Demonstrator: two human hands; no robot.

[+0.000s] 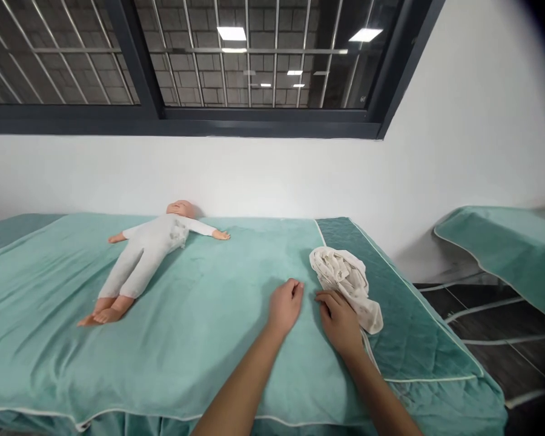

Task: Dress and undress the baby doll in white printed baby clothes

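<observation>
My left hand (286, 307) rests on the green bed cover in a loose fist, with nothing showing in it. Close to its right, my right hand (338, 318) lies palm down, its fingers slightly bent and the thumb apart. A crumpled white cloth (345, 274) with a faint pattern is bunched just beyond and beside my right hand, which touches its near edge. Farther left, a baby doll (149, 245) in a white suit lies on its back, arms spread and feet toward me. Its white clothing looks ruffled at one side.
The green bed cover (227, 345) has white piping and folds on the left. A darker quilted strip (418, 339) forms the bed's right end. Behind stand a white wall and a dark-framed barred window (263, 124). Another green-covered bed (504, 248) is at right.
</observation>
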